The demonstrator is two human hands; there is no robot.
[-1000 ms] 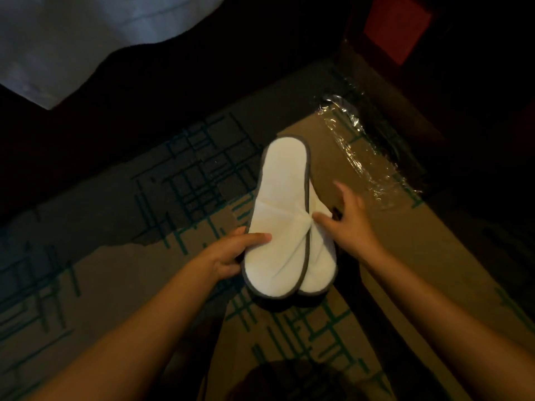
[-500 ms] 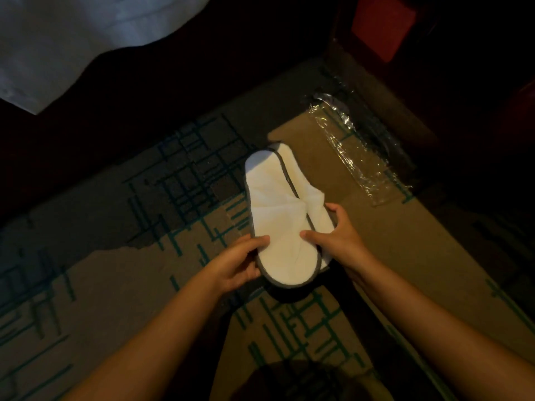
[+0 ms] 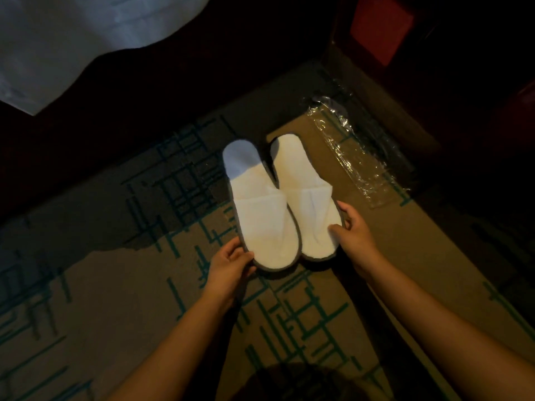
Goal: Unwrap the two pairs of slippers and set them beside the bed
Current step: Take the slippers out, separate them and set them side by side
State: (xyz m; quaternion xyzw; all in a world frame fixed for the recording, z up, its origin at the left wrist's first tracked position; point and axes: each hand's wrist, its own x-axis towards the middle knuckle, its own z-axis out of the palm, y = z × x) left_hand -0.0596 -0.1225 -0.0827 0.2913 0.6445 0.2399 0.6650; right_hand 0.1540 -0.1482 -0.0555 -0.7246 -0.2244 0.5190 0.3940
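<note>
Since a moment ago the stacked pair has been pulled apart: the left slipper [image 3: 260,215] and right slipper [image 3: 307,198] now lie side by side, edges touching, on the patterned carpet [image 3: 101,285] near the white bedding [image 3: 72,39]. The left hand [image 3: 228,264] pinches the left slipper's toe rim; the right hand [image 3: 353,230] grips the right slipper's outer edge. The empty plastic wrapper [image 3: 356,157] lies just beside them.
</note>
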